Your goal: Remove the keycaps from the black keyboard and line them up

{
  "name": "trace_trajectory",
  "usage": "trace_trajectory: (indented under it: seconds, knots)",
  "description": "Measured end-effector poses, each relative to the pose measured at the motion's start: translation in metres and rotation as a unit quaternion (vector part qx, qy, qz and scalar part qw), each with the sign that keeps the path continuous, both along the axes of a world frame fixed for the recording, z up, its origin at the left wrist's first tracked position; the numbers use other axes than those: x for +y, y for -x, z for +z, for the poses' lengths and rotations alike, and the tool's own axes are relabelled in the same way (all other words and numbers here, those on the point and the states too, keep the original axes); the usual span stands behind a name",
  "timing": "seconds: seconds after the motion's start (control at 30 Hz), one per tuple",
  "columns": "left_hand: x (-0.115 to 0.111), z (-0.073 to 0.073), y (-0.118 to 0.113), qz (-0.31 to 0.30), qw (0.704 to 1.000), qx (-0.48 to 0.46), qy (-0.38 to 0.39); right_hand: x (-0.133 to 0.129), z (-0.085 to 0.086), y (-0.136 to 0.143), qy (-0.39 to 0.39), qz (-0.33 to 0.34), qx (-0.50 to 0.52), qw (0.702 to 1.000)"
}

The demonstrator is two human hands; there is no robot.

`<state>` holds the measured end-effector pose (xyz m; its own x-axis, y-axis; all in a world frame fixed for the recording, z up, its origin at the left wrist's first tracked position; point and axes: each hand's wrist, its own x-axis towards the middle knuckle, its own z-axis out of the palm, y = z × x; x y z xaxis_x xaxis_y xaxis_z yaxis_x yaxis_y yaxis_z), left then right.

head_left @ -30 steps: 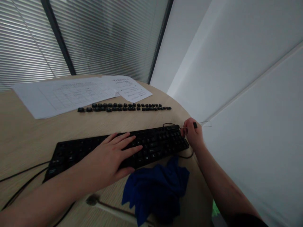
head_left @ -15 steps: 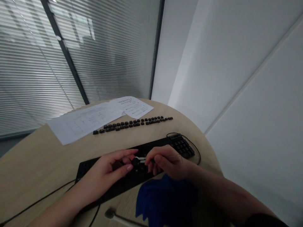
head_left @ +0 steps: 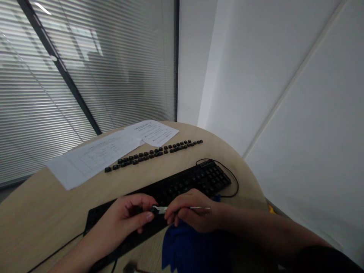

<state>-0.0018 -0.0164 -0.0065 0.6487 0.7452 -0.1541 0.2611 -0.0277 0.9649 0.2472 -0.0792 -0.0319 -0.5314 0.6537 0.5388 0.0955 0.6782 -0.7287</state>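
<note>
In the head view my left hand (head_left: pixel 129 214) pinches a small black keycap (head_left: pixel 154 209) between thumb and fingers, above the black keyboard (head_left: pixel 167 180). My right hand (head_left: pixel 190 212) is closed around a keycap puller (head_left: pixel 161 209). Its pale metal end meets the keycap, while thin wires stick out behind my right fingers. Under both hands lies the keyboard, slanting up to the right; keys show on its right part, and my hands cover some of the middle.
Loose keycaps (head_left: pixel 146 154) lie in two rows behind the keyboard. Printed papers (head_left: pixel 93 155) rest further back. A blue cloth (head_left: pixel 182 246) is below my right hand, with a brush (head_left: pixel 131 266) at the bottom edge. The keyboard's cable (head_left: pixel 236 180) curls at its right end.
Both hands have moved slightly down and left in view, drawing back from the keyboard's middle, with the keycap and puller still in them. The view itself has shifted a little.
</note>
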Motion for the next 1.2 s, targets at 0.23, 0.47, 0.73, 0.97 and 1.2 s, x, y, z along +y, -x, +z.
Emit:
trace_trajectory:
  seconds: [0.23,0.47,0.73,0.97,1.2]
  knots:
    - [0.0,0.001,-0.003,0.007,1.0,0.007,-0.005,-0.001,-0.004,0.0,-0.001,-0.012,-0.039,0.999]
    - [-0.007,0.002,-0.005,0.013,0.999,-0.029,0.036,-0.012,-0.006,0.003,0.025,-0.024,0.04,0.999]
    - [-0.009,-0.003,-0.005,0.033,0.998,-0.054,0.02,-0.012,-0.006,-0.001,-0.014,-0.014,0.033,0.999]
    - [-0.01,-0.003,-0.007,0.063,0.996,-0.06,-0.005,-0.014,-0.004,0.002,-0.037,-0.039,0.016,0.998]
    - [-0.004,-0.001,0.0,0.112,0.992,-0.047,-0.044,-0.019,0.005,0.0,-0.111,-0.037,-0.008,0.993]
